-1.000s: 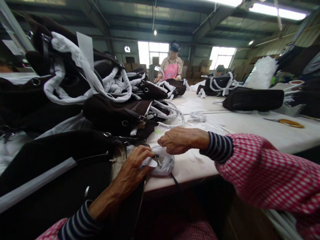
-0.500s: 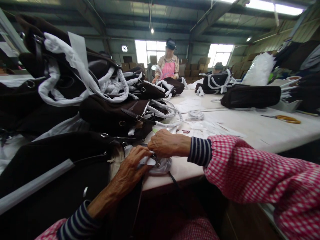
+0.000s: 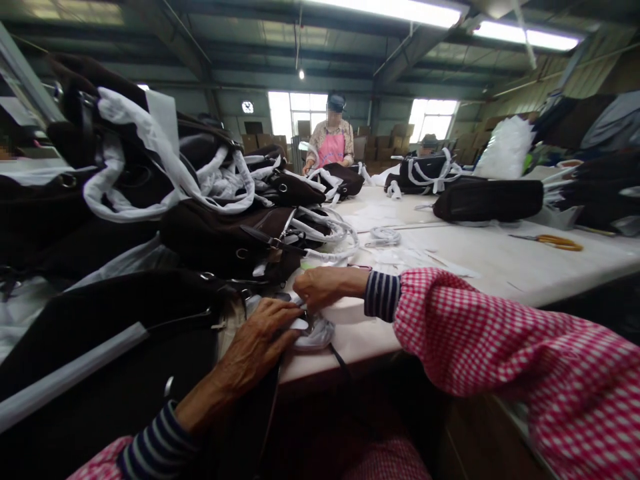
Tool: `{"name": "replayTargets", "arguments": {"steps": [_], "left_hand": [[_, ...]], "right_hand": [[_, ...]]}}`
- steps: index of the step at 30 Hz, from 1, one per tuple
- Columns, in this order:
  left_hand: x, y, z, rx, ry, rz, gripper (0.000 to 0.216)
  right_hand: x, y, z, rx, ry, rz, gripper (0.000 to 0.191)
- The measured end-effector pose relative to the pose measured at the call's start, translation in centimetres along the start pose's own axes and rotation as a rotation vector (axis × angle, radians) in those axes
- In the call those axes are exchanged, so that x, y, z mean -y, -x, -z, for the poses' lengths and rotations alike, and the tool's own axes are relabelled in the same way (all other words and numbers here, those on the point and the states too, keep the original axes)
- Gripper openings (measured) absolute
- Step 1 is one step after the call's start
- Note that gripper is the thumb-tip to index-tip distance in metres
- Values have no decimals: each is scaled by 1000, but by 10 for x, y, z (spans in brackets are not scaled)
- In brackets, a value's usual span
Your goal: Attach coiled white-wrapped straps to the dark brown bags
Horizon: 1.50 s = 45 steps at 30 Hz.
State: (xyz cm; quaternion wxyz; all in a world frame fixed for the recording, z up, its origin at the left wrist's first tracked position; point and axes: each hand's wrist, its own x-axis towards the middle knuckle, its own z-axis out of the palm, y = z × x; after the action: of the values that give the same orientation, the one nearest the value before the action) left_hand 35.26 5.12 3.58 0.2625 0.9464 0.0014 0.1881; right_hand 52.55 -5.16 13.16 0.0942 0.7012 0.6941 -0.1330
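Observation:
A dark brown bag (image 3: 115, 373) lies at the table's front left, with a pale zipper end near my left hand (image 3: 260, 337). That hand is closed over a clear-wrapped strap (image 3: 320, 335), thumb and fingers pinching it at the bag's edge. A metal clasp shows beside the fingertips, partly covered. Just beyond, my right hand (image 3: 323, 287) is curled into a pinch right against the left fingertips. What its fingers hold is hidden. A thin dark strap (image 3: 340, 358) hangs over the table edge.
Several brown bags with white-wrapped handles (image 3: 225, 233) are piled at the left. Yellow-handled scissors (image 3: 557, 241) and a long dark bag (image 3: 487, 200) lie at the right of the white table (image 3: 465, 253). Across the table stands a co-worker in a pink apron (image 3: 333, 145).
The view has shifted slightly. My right hand has turned a little and its wrist has moved slightly left; my left hand stays in nearly the same place.

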Motion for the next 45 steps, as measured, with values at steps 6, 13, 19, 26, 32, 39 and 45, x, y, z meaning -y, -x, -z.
{"name": "replayTargets", "arguments": {"steps": [6,13,19,26,32,39,45], "left_hand": [[-7,0,-1,-34,1,74,34],[-10,-14,6,12,-101,120,20],[-10,-32,9,81,-308,41,21],[2,-48,5,80,-286,22,25],[14,-45,6,62,-103,92,18],[18,-45,5,51,-58,78,12],[14,-47,9,79,-108,102,11]], "right_hand": [[-14,27,10,-22,-349,46,39],[-17,16,-5,79,-695,27,12],[-26,21,-27,4,-978,39,8],[-22,30,-31,-116,-1053,-88,16],[-18,25,-28,-166,-929,-42,11],[-24,43,-29,-180,-791,156,24],[-19,32,-32,-311,-354,141,16]]}}
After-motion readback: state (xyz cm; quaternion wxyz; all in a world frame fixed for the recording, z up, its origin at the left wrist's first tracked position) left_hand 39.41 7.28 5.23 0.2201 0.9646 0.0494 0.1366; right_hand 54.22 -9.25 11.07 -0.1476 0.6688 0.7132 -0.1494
